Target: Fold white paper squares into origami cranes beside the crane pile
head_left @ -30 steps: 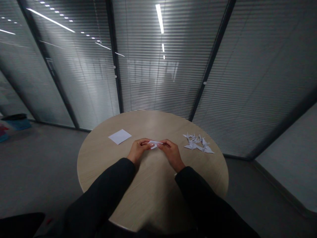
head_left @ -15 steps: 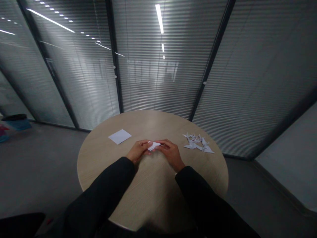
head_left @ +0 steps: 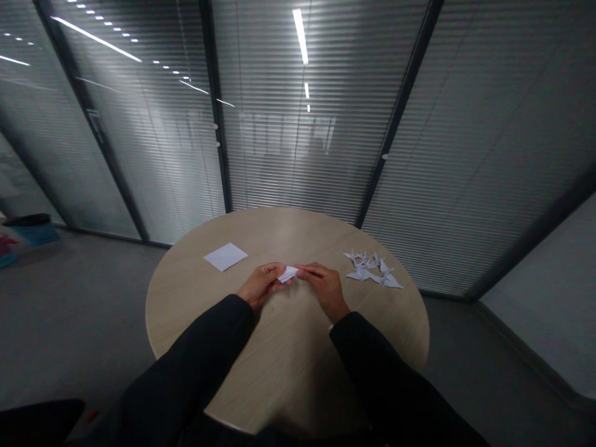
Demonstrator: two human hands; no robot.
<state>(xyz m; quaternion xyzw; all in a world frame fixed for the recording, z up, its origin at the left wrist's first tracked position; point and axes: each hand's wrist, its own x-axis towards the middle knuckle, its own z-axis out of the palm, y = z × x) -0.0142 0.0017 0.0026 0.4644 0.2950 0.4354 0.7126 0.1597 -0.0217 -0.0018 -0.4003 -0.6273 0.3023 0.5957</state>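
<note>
Over the middle of the round wooden table (head_left: 288,347), both my hands pinch a small folded white paper (head_left: 287,273). My left hand (head_left: 261,284) grips its left end with curled fingers. My right hand (head_left: 323,287) holds the right end, fingers closed on it. Both forearms are in dark sleeves. A flat white paper sheet (head_left: 225,256) lies to the left of my hands. A cluster of several folded white paper figures (head_left: 372,268) lies to the right.
Glass walls with closed blinds and dark frames stand behind the table. Grey floor surrounds it. A dark bin and a blue object (head_left: 28,228) sit on the floor at far left.
My hands have drawn closer together on the folded paper, which now looks shorter and more bunched between my fingers. The sheet and the paper figures have not moved.
</note>
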